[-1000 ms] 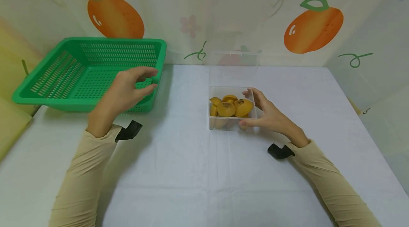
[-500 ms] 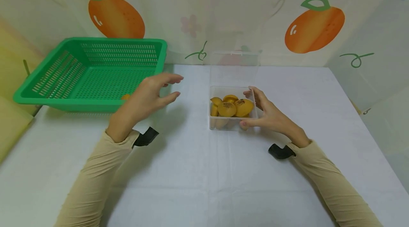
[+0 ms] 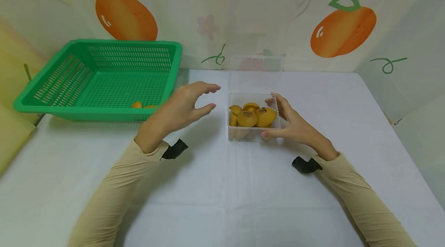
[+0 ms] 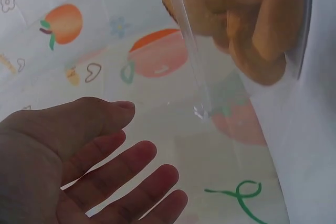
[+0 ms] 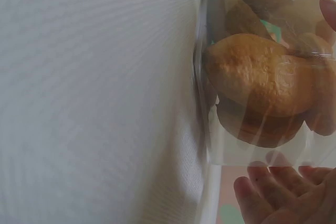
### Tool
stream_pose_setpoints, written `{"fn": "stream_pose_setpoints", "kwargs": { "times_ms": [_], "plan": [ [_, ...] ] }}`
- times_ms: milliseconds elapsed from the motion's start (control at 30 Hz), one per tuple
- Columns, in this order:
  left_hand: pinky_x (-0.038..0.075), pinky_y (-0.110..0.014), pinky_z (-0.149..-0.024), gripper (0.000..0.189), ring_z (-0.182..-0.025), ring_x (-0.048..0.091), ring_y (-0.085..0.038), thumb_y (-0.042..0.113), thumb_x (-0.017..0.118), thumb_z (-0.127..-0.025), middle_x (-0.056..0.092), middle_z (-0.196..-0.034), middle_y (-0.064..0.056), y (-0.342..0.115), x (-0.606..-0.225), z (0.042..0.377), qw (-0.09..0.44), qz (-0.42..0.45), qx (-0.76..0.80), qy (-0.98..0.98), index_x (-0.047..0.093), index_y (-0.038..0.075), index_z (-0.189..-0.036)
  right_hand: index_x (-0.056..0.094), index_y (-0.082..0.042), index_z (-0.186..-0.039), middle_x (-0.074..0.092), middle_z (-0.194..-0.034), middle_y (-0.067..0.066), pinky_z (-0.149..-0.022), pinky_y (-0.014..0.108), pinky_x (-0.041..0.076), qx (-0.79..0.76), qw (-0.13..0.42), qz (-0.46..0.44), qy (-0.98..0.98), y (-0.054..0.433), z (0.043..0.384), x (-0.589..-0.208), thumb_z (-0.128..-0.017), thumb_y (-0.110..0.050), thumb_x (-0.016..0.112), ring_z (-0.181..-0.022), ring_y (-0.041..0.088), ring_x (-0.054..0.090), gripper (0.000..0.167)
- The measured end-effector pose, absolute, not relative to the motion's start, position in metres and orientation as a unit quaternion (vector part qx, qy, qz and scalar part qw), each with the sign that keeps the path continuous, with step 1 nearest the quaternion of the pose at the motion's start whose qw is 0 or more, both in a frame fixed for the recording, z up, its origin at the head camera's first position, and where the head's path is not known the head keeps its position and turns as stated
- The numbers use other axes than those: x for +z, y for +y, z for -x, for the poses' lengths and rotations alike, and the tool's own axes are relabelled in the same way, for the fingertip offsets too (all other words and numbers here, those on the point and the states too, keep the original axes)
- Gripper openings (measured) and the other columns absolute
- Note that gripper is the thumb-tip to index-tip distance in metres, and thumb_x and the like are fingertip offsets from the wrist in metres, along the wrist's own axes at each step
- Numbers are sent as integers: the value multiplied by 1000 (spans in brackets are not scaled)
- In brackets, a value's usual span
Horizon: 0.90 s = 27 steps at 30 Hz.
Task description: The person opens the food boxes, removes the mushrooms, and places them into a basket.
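Observation:
A clear plastic box [image 3: 255, 135] stands on the table with its transparent lid [image 3: 255, 73] raised at the back. Inside lie several rounded golden-yellow pieces [image 3: 247, 118], like small buns, some with dark speckled tops. My right hand [image 3: 295, 125] holds the box by its right end, thumb at the front and fingers behind. My left hand [image 3: 184, 106] is in the air between basket and box, fingers spread and relaxed, nothing in it. In the left wrist view, that hand [image 4: 105, 166] is apart from the box. Two orange-yellow pieces [image 3: 137, 104] show inside the green basket [image 3: 83, 113].
The basket, a wide slotted one, stands at the back left against the patterned curtain [image 3: 264, 15]. A white cloth [image 3: 222, 200] covers the table. A black curved mount [image 3: 175, 149] sits at the left cuff, and another mount [image 3: 306, 165] at the right cuff.
My left hand has moved right, from over the basket toward the box, uncovering the orange-yellow pieces in the basket. My right hand and the box have stayed in place.

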State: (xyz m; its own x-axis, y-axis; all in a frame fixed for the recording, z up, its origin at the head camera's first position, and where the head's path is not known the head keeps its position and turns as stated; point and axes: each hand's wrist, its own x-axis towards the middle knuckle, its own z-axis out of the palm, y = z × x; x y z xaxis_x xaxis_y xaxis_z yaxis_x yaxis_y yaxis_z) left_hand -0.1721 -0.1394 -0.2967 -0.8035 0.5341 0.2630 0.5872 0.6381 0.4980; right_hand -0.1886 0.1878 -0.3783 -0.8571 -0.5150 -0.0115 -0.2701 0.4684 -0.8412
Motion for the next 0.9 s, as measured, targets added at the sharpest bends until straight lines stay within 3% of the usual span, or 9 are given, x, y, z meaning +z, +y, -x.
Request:
{"fn": "stream_pose_setpoints", "kwargs": {
  "times_ms": [600,900],
  "plan": [
    [45,-39,-108,44,-123,59,-23,22,70,-94,64,-131,-9,-92,-315,172,-14,370,-278,-886,60,6,-134,6,-10,-159,28,-159,14,-122,58,17,-456,140,227,849,188,189,-377,-81,-25,83,-152,34,20,110],
    [46,-38,-105,44,-115,62,-20,30,68,-95,68,-125,-6,-81,-328,176,-7,384,-276,-881,64,4,-129,7,-9,-159,28,-160,14,-121,60,18,-455,141,227,849,189,189,-376,-82,-26,82,-152,35,22,109]
  ]
}}
